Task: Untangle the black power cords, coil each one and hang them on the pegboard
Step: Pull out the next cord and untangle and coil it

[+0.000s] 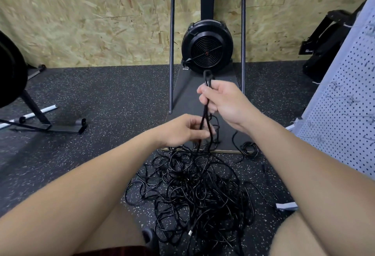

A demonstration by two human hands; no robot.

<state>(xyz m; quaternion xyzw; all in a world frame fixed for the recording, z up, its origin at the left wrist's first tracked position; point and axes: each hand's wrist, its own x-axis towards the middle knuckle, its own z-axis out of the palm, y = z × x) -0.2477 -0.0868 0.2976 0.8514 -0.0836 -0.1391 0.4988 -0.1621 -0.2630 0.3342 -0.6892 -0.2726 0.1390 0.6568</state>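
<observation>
Black power cords (194, 191): tangled heap on the floor (101, 93), 6 o'clock of both hands. Right hand (221, 101) grips a doubled strand, loop poking above fist. Left hand (182, 130) pinches those strands lower. Pegboard (345, 103) at 3 o'clock.

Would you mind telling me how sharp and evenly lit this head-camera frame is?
Head view: lighting is soft and even; the wall at upper left is smeared by motion blur; the wide lens bows the edges; the hands and cord pile stay fairly sharp.
</observation>
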